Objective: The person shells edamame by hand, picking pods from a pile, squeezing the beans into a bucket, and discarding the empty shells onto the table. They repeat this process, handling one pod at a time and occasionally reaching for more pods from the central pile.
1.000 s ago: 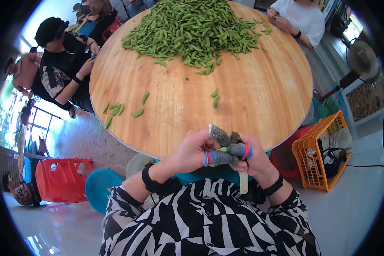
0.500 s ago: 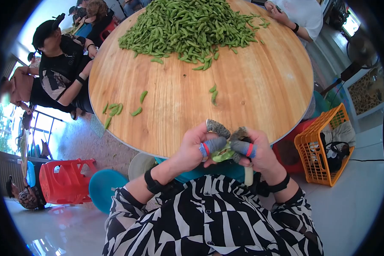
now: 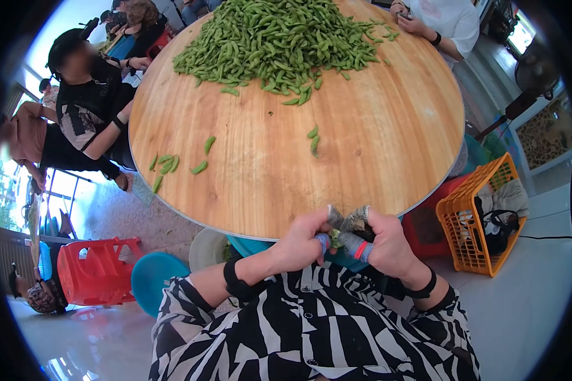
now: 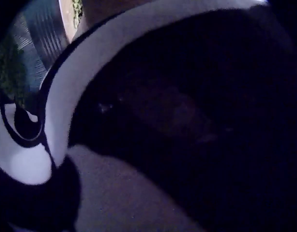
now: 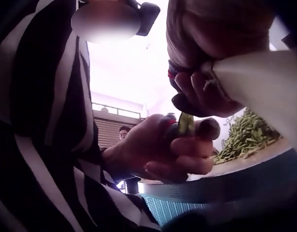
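Right at the near edge of the worktop, a green bean pod is sitting up between both hands, so that's the bit to watch. Left hand has it pinched; right hand is curled round what looks like a pale handle in the right wrist view, knuckles close to the pod's top. Can't see what's on the other end of that handle, and the left wrist view is too dark to help.

Handling-wise, I'd bet a pod is next to nothing in weight, bendy rather than stiff, skin a bit slick if damp. Squeeze hard and it'd probably split or squash the beans, so a light fingertip pinch across the flat sides near one end seems best, other end left free. Those grey finger covers should add grip but dull the feel a bit.

For spares, the loose pods on the worktop look way easier to pick up singly than anything in the big pile, where they're all tangled together.
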Demonstrator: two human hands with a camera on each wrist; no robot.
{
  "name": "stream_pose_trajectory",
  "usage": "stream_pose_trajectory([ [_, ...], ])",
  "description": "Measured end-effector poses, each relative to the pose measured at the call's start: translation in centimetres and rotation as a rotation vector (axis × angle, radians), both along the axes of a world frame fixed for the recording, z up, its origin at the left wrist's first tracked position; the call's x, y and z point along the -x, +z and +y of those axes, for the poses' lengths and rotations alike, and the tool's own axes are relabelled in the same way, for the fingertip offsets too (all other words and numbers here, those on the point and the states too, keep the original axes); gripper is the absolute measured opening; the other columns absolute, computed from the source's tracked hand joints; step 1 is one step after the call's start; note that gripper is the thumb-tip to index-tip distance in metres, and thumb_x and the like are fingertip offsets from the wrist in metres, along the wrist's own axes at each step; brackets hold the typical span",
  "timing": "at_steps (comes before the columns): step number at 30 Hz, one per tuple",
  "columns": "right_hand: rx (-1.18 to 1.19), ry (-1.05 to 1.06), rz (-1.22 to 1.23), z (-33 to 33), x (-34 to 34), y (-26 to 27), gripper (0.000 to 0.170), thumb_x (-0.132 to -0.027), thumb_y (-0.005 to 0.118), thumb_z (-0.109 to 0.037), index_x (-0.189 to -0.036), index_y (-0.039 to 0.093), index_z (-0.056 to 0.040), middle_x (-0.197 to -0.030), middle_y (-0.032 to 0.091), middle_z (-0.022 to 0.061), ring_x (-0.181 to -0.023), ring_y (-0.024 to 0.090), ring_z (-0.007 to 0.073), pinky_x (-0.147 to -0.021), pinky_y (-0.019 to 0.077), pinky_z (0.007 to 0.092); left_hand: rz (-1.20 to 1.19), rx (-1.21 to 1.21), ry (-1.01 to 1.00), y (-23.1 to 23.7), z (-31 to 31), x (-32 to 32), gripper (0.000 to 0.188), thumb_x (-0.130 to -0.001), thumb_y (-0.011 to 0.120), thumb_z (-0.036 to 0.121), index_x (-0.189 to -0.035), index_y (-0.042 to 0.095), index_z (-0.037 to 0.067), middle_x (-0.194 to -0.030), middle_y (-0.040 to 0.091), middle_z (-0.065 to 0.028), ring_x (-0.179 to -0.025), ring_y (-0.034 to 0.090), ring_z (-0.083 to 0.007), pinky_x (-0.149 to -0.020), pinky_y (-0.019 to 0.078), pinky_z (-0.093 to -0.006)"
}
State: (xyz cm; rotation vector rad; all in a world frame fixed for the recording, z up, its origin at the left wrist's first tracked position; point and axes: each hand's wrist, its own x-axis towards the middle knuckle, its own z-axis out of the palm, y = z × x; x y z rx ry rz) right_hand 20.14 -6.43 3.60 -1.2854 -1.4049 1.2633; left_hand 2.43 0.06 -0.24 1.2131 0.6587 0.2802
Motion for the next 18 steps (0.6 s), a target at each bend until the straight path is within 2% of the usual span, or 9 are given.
stream_pose_trajectory([
  [2,0.081,-0.052,-0.025,0.1,-0.9,0.3,0.017,-0.079,0.069,-0.002,-0.088,0.055,0.0026,-0.074,0.064,0.0059,-0.071,0.058,0.0087,-0.065,0.0487,0.0256,0.002,-0.08,-0.078,0.4,0.0,0.4,0.037,-0.078,0.047,-0.01,-0.114,0.049,0.001,-0.095,0.062,-0.0088,-0.081,0.058,-0.012,-0.059,0.0465,-0.0249],
  [3,0.093,-0.078,-0.018,0.1,-1.4,-0.1,0.015,-0.08,0.068,-0.003,-0.086,0.056,0.0015,-0.07,0.061,0.0034,-0.066,0.055,0.0063,-0.059,0.0462,0.0232,0.008,-0.157,-0.154,0.7,-0.2,0.7,0.039,-0.08,0.049,-0.009,-0.117,0.048,0.0,-0.098,0.062,-0.009,-0.083,0.058,-0.0119,-0.062,0.0467,-0.0248],
  [6,0.255,-0.107,0.075,-0.3,-2.0,-0.2,0.011,-0.082,0.067,-0.003,-0.086,0.057,-0.0008,-0.067,0.059,0.0021,-0.056,0.05,0.0038,-0.049,0.0395,0.02,-0.028,-0.262,-0.076,2.1,-0.8,1.2,0.043,-0.082,0.055,-0.006,-0.123,0.045,0.0,-0.1,0.063,-0.0099,-0.084,0.058,-0.0115,-0.066,0.048,-0.0245],
  [9,0.302,-0.055,0.264,-0.1,-1.5,-0.7,0.008,-0.084,0.064,-0.004,-0.088,0.057,-0.0024,-0.066,0.058,0.0029,-0.049,0.044,0.0029,-0.042,0.0321,0.0182,-0.176,-0.247,0.023,1.6,-1.0,1.4,0.046,-0.083,0.062,0.0,-0.126,0.045,0.002,-0.104,0.063,-0.0101,-0.088,0.059,-0.0113,-0.068,0.0494,-0.0262],
  [12,0.372,-0.069,0.508,0.5,-0.1,-1.2,0.009,-0.086,0.063,-0.006,-0.09,0.056,-0.002,-0.065,0.057,0.0042,-0.045,0.043,0.0045,-0.04,0.0308,0.0181,-0.088,-0.099,0.078,1.3,-0.6,2.8,0.045,-0.082,0.063,0.001,-0.124,0.046,0.001,-0.107,0.063,-0.0154,-0.093,0.062,-0.0177,-0.072,0.05,-0.0298],
  [13,0.331,-0.025,0.527,0.6,0.3,-1.9,0.014,-0.092,0.055,-0.013,-0.099,0.055,-0.001,-0.067,0.056,0.006,-0.046,0.043,0.0067,-0.041,0.0328,0.0198,-0.088,-0.104,0.076,1.1,0.1,3.5,0.045,-0.082,0.063,0.001,-0.124,0.046,0.001,-0.107,0.063,-0.0154,-0.093,0.062,-0.0177,-0.072,0.05,-0.0298],
  [15,0.386,-0.097,0.698,0.9,0.6,-2.2,0.019,-0.095,0.05,-0.017,-0.104,0.055,-0.0013,-0.068,0.056,0.0068,-0.048,0.043,0.0078,-0.042,0.0337,0.0211,0.119,-1.028,0.139,0.9,2.6,5.5,0.034,-0.078,0.062,-0.001,-0.112,0.056,0.003,-0.105,0.061,-0.017,-0.091,0.062,-0.0289,-0.07,0.0505,-0.0336],
  [16,0.449,-0.167,0.868,1.0,0.6,-2.3,0.024,-0.098,0.045,-0.021,-0.109,0.054,-0.0016,-0.07,0.056,0.0076,-0.05,0.043,0.009,-0.043,0.0346,0.0225,0.353,-1.173,0.207,1.7,3.9,6.3,0.028,-0.076,0.06,-0.002,-0.103,0.058,0.004,-0.101,0.06,-0.0164,-0.09,0.06,-0.0324,-0.071,0.0493,-0.0357],
  [18,0.419,-0.153,0.884,0.7,0.5,-2.8,0.032,-0.1,0.037,-0.026,-0.118,0.049,-0.0021,-0.074,0.055,0.0089,-0.054,0.044,0.0111,-0.044,0.0368,0.025,0.824,-1.458,0.26,2.1,7.2,8.7,0.021,-0.071,0.058,-0.002,-0.09,0.06,0.006,-0.095,0.057,-0.0141,-0.089,0.056,-0.0349,-0.074,0.0465,-0.0388],
])
